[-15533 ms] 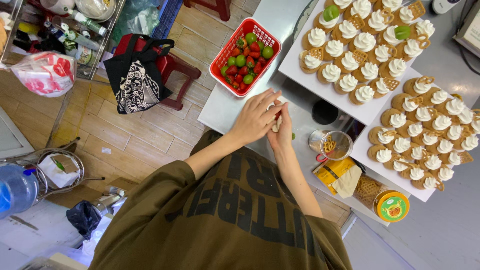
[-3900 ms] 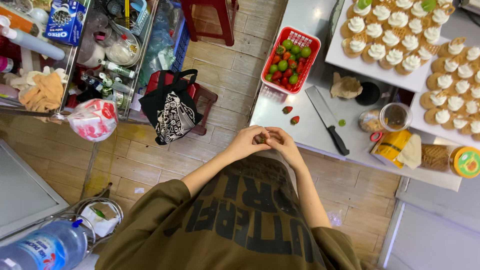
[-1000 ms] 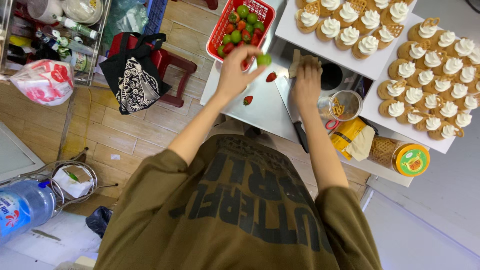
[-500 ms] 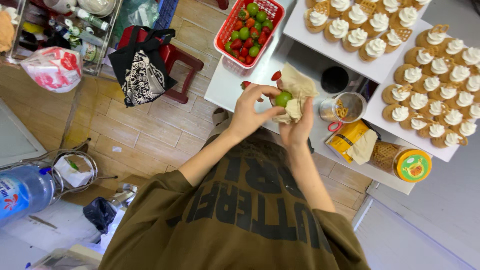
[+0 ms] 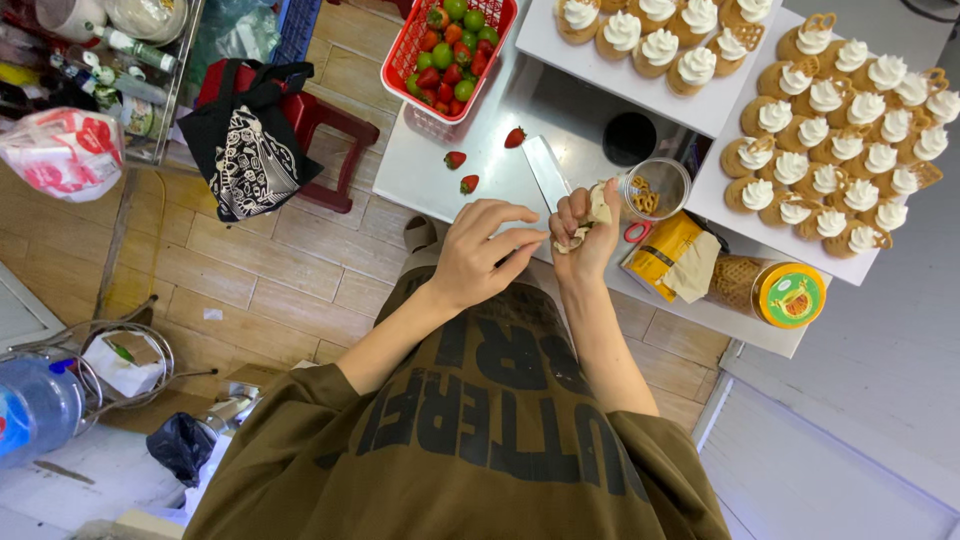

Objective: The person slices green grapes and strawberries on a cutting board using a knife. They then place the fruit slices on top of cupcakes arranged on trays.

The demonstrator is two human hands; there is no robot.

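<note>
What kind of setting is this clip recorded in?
Probably a small bakery or home pastry workspace: trays of cream-topped tartlets on a metal table, a red basket of strawberries, and a knife near the hands.

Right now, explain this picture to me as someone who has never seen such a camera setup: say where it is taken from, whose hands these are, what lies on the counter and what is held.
The picture comes from one camera worn on a person's head, looking straight down, so you see their olive shirt and both bare arms reaching forward. No machine is involved. The right hand grips a crumpled pale cloth or paper; the left hand meets it with nothing visible in it. Ahead is a white counter with a large knife, three loose strawberries, a red basket of red and green fruit, a small clear cup of pretzels, a yellow packet, a jar with a yellow lid and two trays of cream-topped cupcakes.
</note>
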